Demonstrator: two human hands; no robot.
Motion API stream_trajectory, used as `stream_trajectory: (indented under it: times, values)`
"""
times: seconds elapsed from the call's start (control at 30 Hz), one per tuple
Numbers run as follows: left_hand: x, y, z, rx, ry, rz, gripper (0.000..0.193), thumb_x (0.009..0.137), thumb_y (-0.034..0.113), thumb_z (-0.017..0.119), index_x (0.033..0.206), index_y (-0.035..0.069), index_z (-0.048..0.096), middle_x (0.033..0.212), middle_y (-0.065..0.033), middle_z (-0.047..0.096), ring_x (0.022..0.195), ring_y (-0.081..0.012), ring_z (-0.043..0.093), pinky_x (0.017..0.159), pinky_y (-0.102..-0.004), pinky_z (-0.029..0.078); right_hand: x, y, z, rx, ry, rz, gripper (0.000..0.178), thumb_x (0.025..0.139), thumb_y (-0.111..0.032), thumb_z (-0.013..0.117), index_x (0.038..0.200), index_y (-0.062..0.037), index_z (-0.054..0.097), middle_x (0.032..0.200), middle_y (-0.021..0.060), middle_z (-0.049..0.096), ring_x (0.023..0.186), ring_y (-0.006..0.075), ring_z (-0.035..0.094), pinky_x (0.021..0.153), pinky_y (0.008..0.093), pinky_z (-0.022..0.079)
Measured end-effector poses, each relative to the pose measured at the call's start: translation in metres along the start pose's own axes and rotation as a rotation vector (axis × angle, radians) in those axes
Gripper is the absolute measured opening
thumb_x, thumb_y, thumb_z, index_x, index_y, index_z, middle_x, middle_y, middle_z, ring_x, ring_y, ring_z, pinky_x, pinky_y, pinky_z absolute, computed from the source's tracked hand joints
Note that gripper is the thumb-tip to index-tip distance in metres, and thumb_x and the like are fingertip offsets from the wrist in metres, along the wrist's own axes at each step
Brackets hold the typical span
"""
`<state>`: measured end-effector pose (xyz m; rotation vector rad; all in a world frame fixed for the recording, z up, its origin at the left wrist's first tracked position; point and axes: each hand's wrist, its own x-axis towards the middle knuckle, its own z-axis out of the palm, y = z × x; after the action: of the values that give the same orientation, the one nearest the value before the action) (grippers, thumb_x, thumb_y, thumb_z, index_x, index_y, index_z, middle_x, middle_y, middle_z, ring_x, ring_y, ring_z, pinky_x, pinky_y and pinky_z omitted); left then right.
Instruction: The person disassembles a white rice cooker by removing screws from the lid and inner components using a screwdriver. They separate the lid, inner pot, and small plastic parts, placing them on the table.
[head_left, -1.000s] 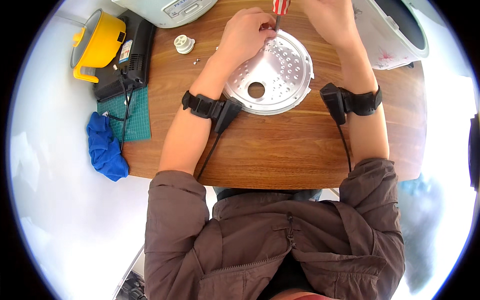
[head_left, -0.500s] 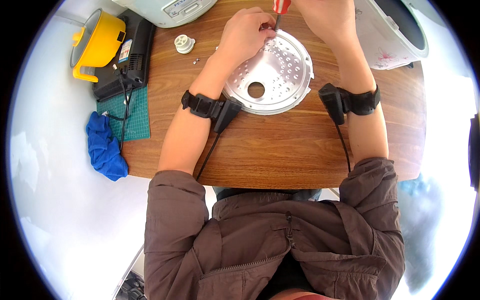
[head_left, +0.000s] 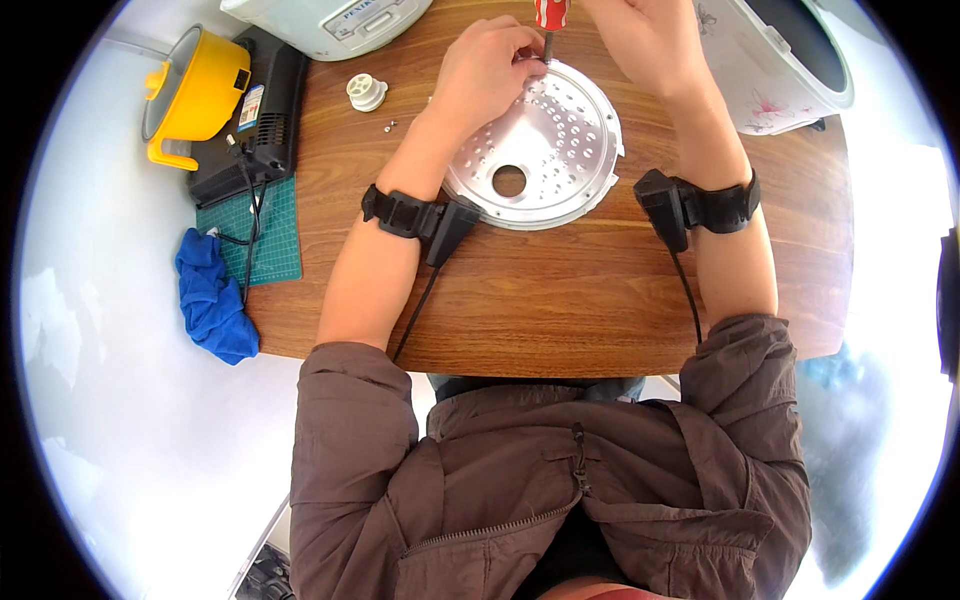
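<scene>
Head: open between worktop (head_left: pixel 565 310) edge and disc (head_left: pixel 543 135), silver, dimpled, round-holed; cannot tell grasp of left hand (head_left: pixel 485 72) by screwdriver (head_left: pixel 551 14) or right hand (head_left: pixel 655 42).

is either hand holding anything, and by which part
Cannot be told: the left hand has fingers at the lower shaft of a screwdriver; the right hand, beside the handle, is cut off by the frame.

Indoor tabletop work spot, home or small workshop, can't tell which. Signs: wood-grain table (head_left: pixel 560 310) with green cutting mat (head_left: pixel 278 250), red-and-white screwdriver (head_left: pixel 552 14), tiny loose parts (head_left: pixel 391 126), perforated metal disc (head_left: pixel 560 165), flower-print appliance housing (head_left: pixel 765 75), pale appliance shell (head_left: pixel 335 28) at far edge. Yellow pot (head_left: pixel 205 85) by black boxy device (head_left: pixel 272 105), blue cloth (head_left: pixel 213 305) look household.
</scene>
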<state>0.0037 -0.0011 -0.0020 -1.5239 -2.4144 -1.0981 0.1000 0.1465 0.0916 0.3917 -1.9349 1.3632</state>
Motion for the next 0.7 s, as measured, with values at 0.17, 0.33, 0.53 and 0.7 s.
stream_trajectory:
  times: [0.17, 0.33, 0.53, 0.7]
  values:
    - [-0.002, -0.001, -0.001, 0.008, 0.006, -0.014, 0.017, 0.083, 0.016, 0.077, 0.097, 0.007, 0.077, 0.095, -0.0066, 0.069, 0.098, -0.0302, 0.063, 0.089, -0.0434, 0.05, -0.002, -0.016, -0.008, -0.331, -0.055, -0.056, 0.034, 0.093, 0.006, 0.062, 0.126, -0.0012, 0.063, 0.111, 0.0089, 0.065, 0.092, 0.0127, 0.062, 0.083, 0.0275, 0.053]
    - [-0.001, 0.003, -0.002, 0.023, -0.026, -0.033, 0.016, 0.084, 0.016, 0.077, 0.098, 0.008, 0.078, 0.095, -0.0062, 0.069, 0.098, -0.0299, 0.063, 0.088, -0.0433, 0.05, -0.002, -0.014, 0.001, -0.149, 0.018, 0.138, 0.036, 0.089, -0.001, 0.074, 0.123, -0.0031, 0.064, 0.106, 0.0072, 0.063, 0.089, 0.0138, 0.06, 0.079, 0.0267, 0.051]
    - [-0.002, 0.002, -0.001, 0.011, -0.017, -0.046, 0.017, 0.084, 0.017, 0.077, 0.099, 0.009, 0.078, 0.095, -0.0055, 0.069, 0.097, -0.0292, 0.062, 0.088, -0.043, 0.05, -0.004, -0.018, 0.01, -0.447, 0.149, -0.08, 0.034, 0.094, 0.004, 0.064, 0.127, -0.0043, 0.063, 0.109, 0.0053, 0.061, 0.093, 0.0122, 0.057, 0.082, 0.0251, 0.048]
    - [-0.002, 0.001, -0.002, 0.032, -0.018, -0.049, 0.017, 0.084, 0.018, 0.077, 0.099, 0.009, 0.078, 0.095, -0.0054, 0.069, 0.097, -0.0289, 0.062, 0.088, -0.0428, 0.05, 0.002, -0.018, -0.002, 0.134, -0.11, 0.154, 0.037, 0.089, -0.001, 0.074, 0.124, -0.0052, 0.064, 0.103, 0.004, 0.058, 0.089, 0.0128, 0.056, 0.08, 0.0245, 0.047]
